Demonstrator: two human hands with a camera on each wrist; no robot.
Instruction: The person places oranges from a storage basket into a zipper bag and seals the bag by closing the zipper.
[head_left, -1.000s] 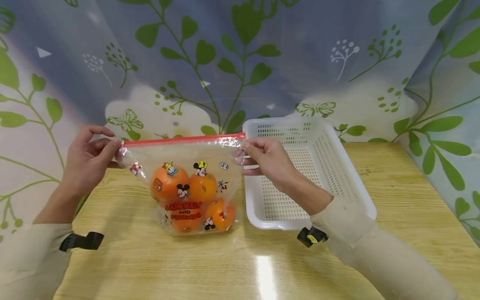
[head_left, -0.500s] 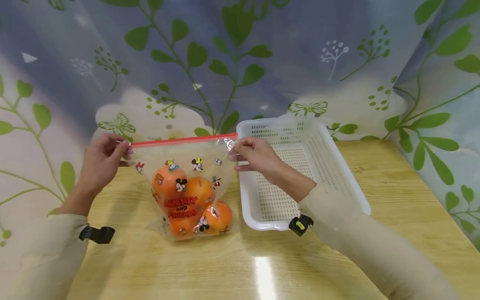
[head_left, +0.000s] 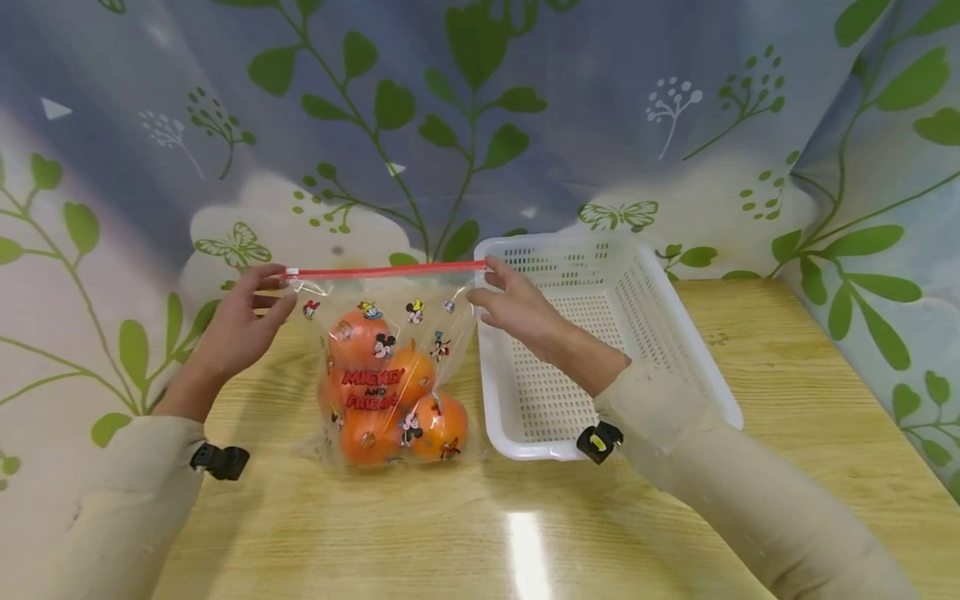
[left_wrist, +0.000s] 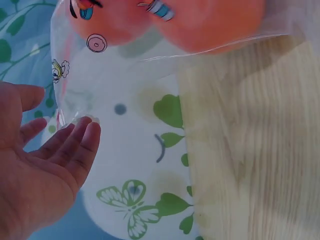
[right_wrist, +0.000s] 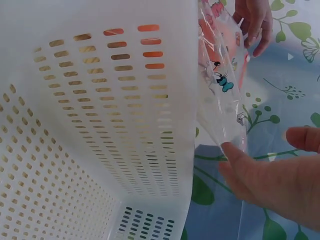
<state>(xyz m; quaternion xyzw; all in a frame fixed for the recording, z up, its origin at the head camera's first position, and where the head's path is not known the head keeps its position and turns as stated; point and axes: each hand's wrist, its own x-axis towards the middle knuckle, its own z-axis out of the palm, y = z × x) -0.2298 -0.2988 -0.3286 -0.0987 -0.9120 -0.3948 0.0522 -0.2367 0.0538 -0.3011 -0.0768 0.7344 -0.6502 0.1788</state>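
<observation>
A clear zip bag (head_left: 373,379) printed with cartoon figures stands on the table with several oranges (head_left: 442,433) inside. Its red zip strip (head_left: 386,271) runs straight across the top, with a white slider (head_left: 292,272) at the left end. My left hand (head_left: 243,329) is at that corner; in the left wrist view its loosely bent fingers (left_wrist: 85,142) touch the bag's edge, the thumb held apart. At the opposite corner, my right hand (head_left: 521,312) touches the bag with extended fingertips, its thumb also apart in the right wrist view.
A white perforated plastic basket (head_left: 525,450) stands right of the bag, under my right forearm. The wooden table (head_left: 420,533) meets a leaf-patterned curtain (head_left: 525,167) at the back. Black straps (head_left: 221,460) sit on both sleeves.
My left hand has moved right, and both hands have loosened from pinching the top corners to touching them. The bag has shifted slightly right and its oranges have settled.
</observation>
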